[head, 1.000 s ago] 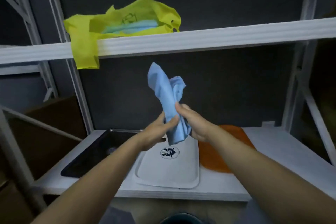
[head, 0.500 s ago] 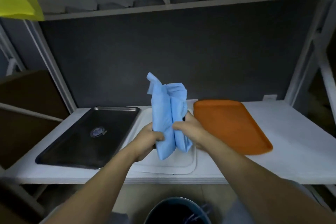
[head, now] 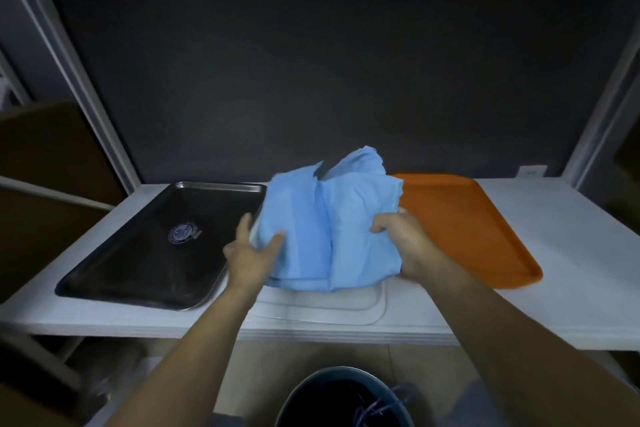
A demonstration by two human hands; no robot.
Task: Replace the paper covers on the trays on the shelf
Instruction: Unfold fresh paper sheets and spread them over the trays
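A blue paper cover (head: 329, 218), partly unfolded and creased, is held over the white tray (head: 346, 308) in the middle of the shelf. My left hand (head: 252, 253) grips its left edge, thumb on top. Along the right edge, my right hand (head: 403, 243) grips the paper with curled fingers. A dark metal tray (head: 149, 246) lies to the left, bare. On the right an orange tray (head: 464, 225) lies bare. The blue paper hides most of the white tray.
The trays sit on a white shelf board (head: 571, 274) with a dark back panel. Grey uprights (head: 93, 107) frame both sides. A round dark bin (head: 343, 399) stands on the floor below the shelf's front edge. Brown cardboard (head: 45, 156) stands at the left.
The bunched blue paper has come down from chest height to the white tray and spread wider. My hands have moved apart along its edges. The view has tilted down, losing the yellow bag.
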